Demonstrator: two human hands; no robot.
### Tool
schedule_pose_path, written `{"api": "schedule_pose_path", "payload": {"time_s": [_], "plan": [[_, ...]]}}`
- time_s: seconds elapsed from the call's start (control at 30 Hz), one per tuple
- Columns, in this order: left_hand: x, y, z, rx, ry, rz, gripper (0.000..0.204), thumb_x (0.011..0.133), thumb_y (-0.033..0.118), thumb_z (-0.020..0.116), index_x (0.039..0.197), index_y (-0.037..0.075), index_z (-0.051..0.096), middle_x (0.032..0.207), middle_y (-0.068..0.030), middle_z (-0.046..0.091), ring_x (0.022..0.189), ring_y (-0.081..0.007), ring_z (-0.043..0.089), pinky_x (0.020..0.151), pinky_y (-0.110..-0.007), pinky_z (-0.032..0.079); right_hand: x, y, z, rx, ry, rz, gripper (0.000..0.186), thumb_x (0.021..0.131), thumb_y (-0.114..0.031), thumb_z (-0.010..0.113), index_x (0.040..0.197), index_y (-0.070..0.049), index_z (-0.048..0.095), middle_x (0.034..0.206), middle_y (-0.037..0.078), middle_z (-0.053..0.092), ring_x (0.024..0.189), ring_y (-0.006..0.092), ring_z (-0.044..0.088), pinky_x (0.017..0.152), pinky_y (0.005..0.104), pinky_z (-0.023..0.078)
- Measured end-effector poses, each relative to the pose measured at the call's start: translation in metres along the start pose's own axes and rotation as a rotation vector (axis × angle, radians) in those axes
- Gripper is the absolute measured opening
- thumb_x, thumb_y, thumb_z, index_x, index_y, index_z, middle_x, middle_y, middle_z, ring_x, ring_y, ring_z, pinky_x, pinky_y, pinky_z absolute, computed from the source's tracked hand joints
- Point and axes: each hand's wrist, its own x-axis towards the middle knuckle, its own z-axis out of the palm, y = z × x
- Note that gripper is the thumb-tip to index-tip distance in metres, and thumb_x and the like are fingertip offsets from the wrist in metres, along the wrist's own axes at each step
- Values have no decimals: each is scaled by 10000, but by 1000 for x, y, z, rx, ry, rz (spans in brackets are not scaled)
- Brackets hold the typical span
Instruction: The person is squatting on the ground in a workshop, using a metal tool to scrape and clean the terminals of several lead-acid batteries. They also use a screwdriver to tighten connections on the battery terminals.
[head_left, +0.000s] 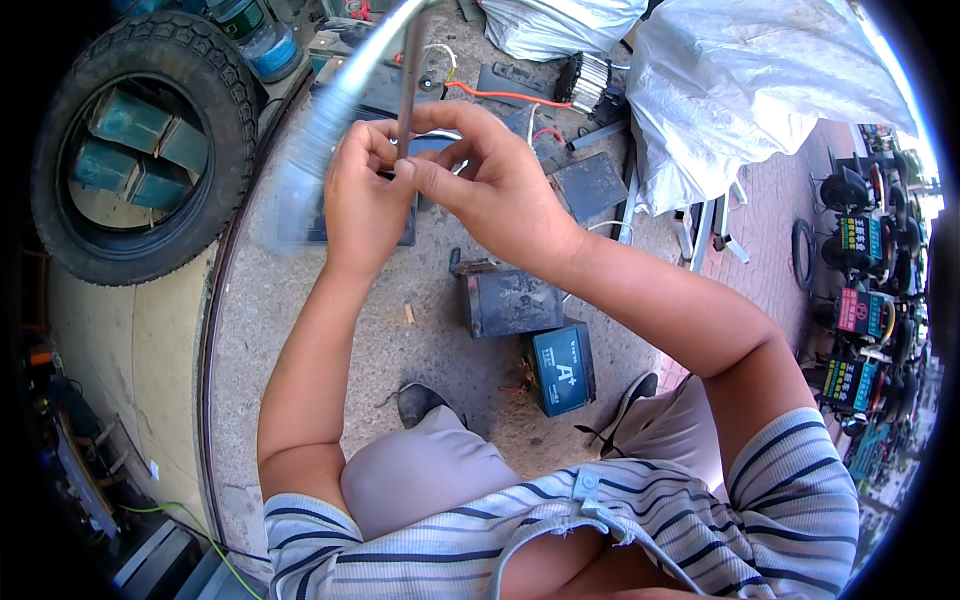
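Pinches one end of a slim brownish rod (411, 85) with left hand (368, 200) and right hand (505, 195); holds it over concrete ground (385, 355), beyond a blue battery (562, 370) and a dark box-shaped block (517, 302).

The tyre (232, 130) looks matt, the concrete (430, 350) rough.

A street-side vehicle repair workshop, a treaded tyre (235, 120) at the left, a blue battery (563, 366) and finned metal housing (586, 84) on stained concrete (245, 350), scooters (850, 190) that stood parked by brick paving (770, 210)
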Motion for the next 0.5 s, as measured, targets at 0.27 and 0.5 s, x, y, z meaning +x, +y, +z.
{"api": "schedule_pose_path", "payload": {"time_s": [0.27,0.5], "plan": [[-10,-4,-20,-161,-212,-117,331,972,18,635,1299,15,589,1000,-53,657,925,-104,619,775,-253,522,3,-5,7,-40,-40,-131,302,958,-126,718,1243,-53,650,1061,7,674,795,43,564,718,222,493],[-13,-1,-27,105,-173,-122,129,969,92,656,1057,4,688,861,-29,650,780,-104,609,701,-261,503,5,-5,9,152,15,-24,245,963,-111,697,1184,-14,657,968,30,682,831,60,608,731,236,512]]}}
